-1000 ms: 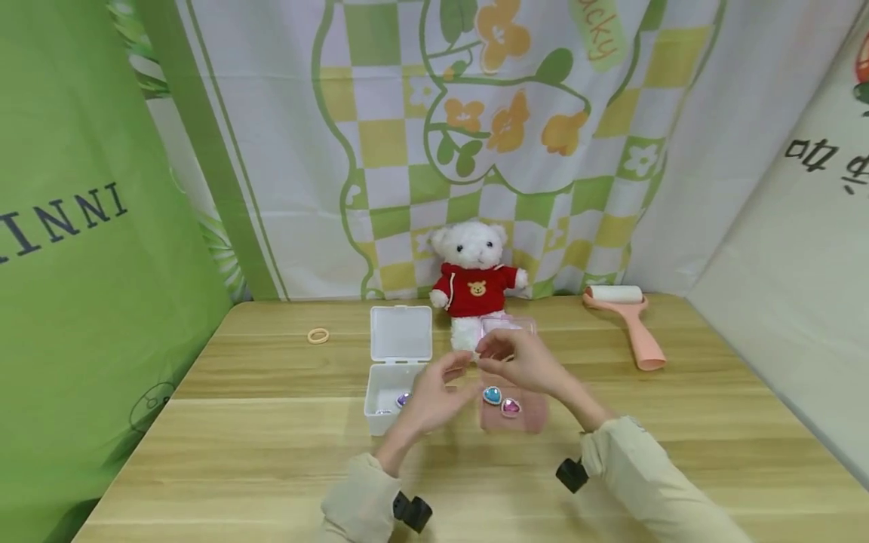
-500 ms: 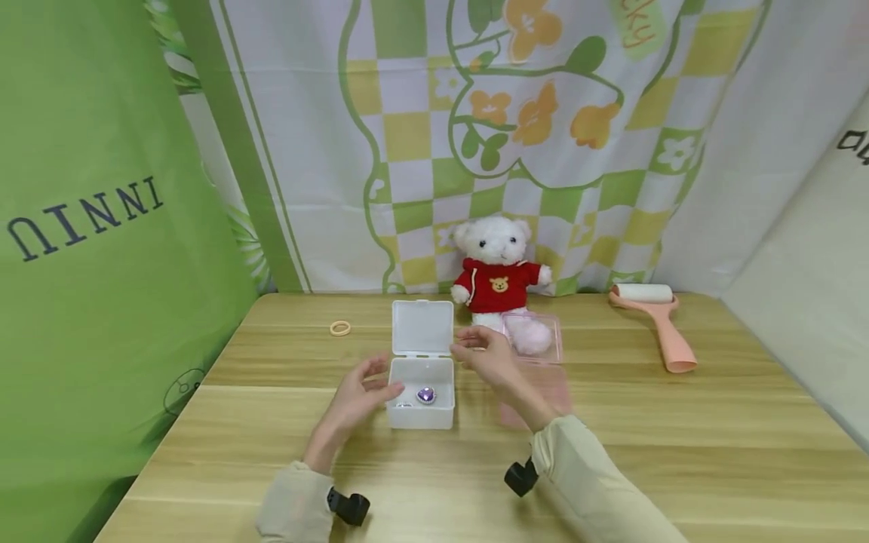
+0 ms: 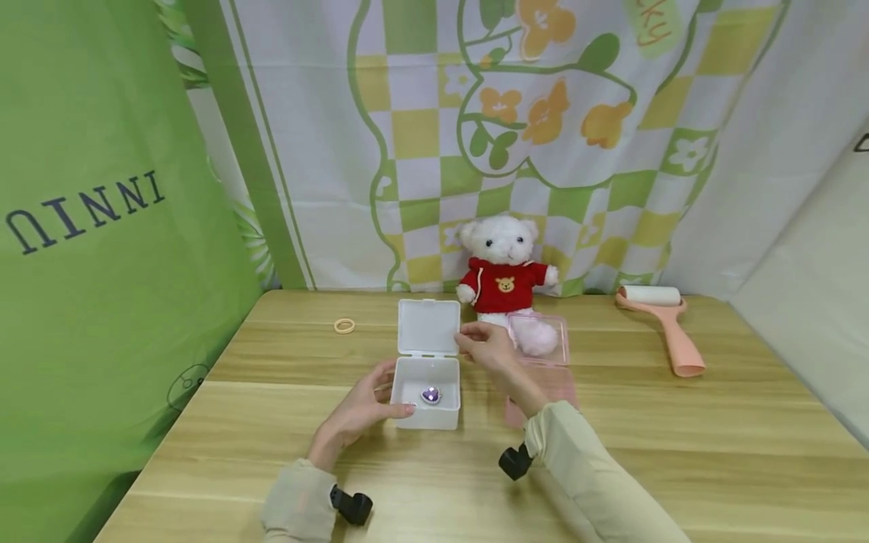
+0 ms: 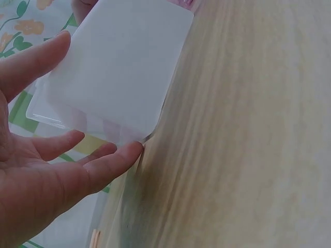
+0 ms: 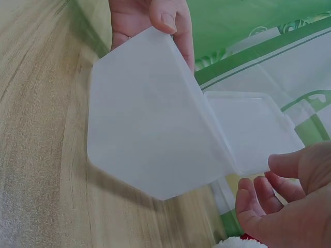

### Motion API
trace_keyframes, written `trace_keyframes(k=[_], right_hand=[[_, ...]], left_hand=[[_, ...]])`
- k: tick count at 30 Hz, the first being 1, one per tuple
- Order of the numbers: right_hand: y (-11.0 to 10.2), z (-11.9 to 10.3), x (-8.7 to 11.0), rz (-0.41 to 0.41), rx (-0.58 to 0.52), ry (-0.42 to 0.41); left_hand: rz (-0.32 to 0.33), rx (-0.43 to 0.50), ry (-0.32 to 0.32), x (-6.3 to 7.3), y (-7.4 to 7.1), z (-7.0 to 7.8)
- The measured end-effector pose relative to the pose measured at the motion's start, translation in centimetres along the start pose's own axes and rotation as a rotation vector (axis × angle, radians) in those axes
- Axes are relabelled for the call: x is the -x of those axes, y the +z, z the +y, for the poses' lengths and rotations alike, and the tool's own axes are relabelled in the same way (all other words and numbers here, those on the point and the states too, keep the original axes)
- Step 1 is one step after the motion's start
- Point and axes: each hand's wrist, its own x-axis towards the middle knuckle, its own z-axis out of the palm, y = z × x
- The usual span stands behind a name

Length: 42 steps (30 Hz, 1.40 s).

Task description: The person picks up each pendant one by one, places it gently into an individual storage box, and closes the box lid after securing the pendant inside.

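A white translucent box (image 3: 426,419) stands on the table with its lid (image 3: 428,326) raised at the back. Inside lies a purple heart-shaped gem (image 3: 431,394) with a pale beaded rim; something small and pale beside it is mostly hidden. My left hand (image 3: 360,407) holds the box at its left side, thumb over the front rim, fingers along the wall, as the right wrist view shows the thumb (image 5: 166,18) on the rim. My right hand (image 3: 492,348) pinches the right edge of the lid between thumb and fingers. The right forearm partly covers a clear pink box (image 3: 566,388).
A white teddy bear (image 3: 505,285) in a red hoodie sits at the back, one foot behind the pink box's raised lid. A pink lint roller (image 3: 670,332) lies at the right. A small yellow-orange ring (image 3: 344,326) lies to the left of the white box.
Both hands have moved left from the middle to the white box. The left thumb has come onto its front rim, and the right fingers have reached its lid. The view has shifted slightly.
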Motion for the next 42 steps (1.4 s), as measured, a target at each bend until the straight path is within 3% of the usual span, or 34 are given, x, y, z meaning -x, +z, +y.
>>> trace_keyframes(k=[14, 23, 28, 31, 36, 38, 42], right_hand=[[0.0, 0.3, 0.6, -0.009, -0.037, -0.083], [0.0, 0.6, 3.7, -0.051, -0.092, -0.035], [-0.1, 1.1, 5.7, -0.131, -0.141, -0.034], [-0.1, 1.6, 6.5, -0.175, -0.184, -0.034], [-0.1, 2.3, 7.4, -0.218, -0.224, -0.029], [-0.1, 2.6, 7.8, -0.228, -0.229, -0.035], [-0.2, 3.1, 8.4, -0.201, -0.19, -0.069]], left_hand=[[0.033, 0.028, -0.021, 0.0, 0.3, 0.3], [0.058, 0.009, -0.017, 0.1, 0.3, 0.4], [0.041, 0.007, -0.013, 0.3, 0.2, 0.3], [-0.005, 0.121, -0.028, 0.5, -0.3, -0.1], [-0.108, 0.453, -0.01, 0.8, -1.5, -0.5], [-0.121, 0.489, 0.007, 0.8, -1.6, -0.4], [-0.064, 0.401, 0.006, 0.6, -1.1, -0.1]])
